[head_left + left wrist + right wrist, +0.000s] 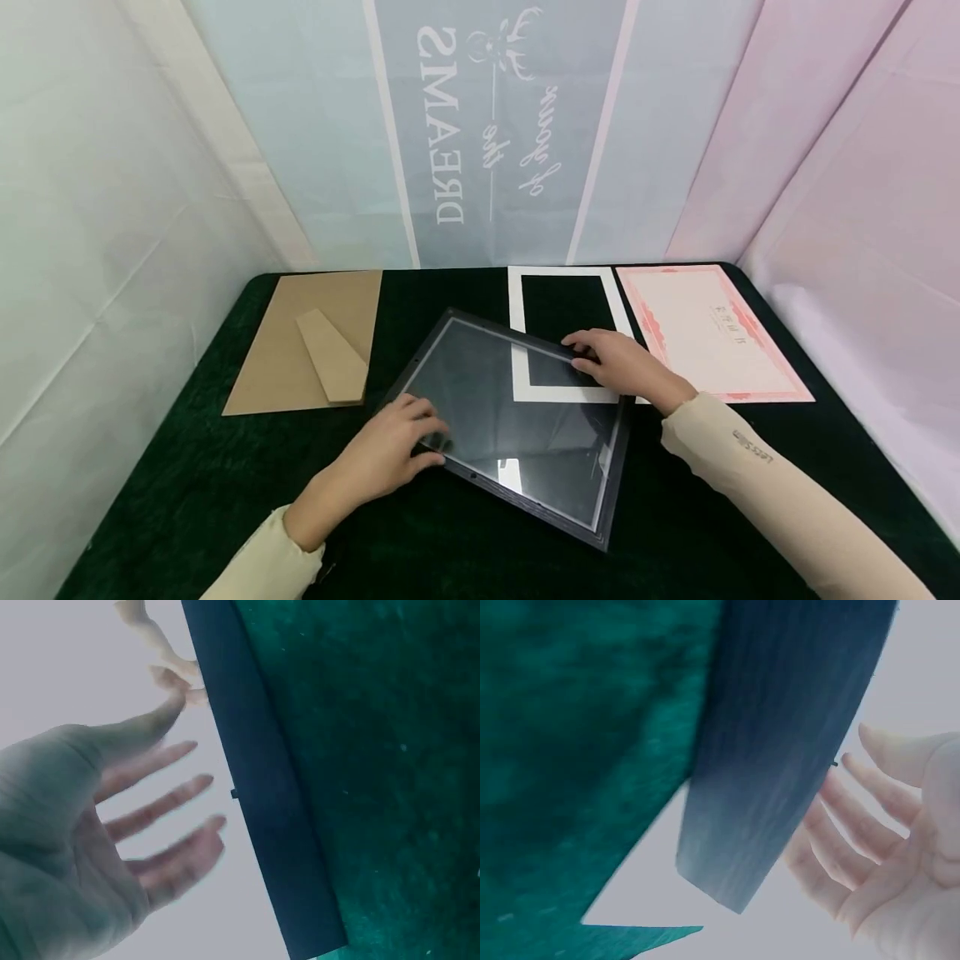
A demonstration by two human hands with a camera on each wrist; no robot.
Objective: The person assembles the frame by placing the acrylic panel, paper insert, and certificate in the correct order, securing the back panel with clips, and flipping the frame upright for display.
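A dark picture frame with a clear pane lies at a slant in front of me in the head view. My left hand is at its left corner, thumb by the near edge and fingers over the corner. In the left wrist view those fingers are spread and loose beside the dark bar. My right hand is at the far right edge of the frame, fingertips at the bar. The right wrist view shows its fingers loosely extended, the tips right at the bar's edge.
A white mat border is partly overlapped by the frame. Right of it lies a pink-edged certificate. At left is a brown backing board with a stand flap. Green cloth covers the table; a printed curtain hangs behind.
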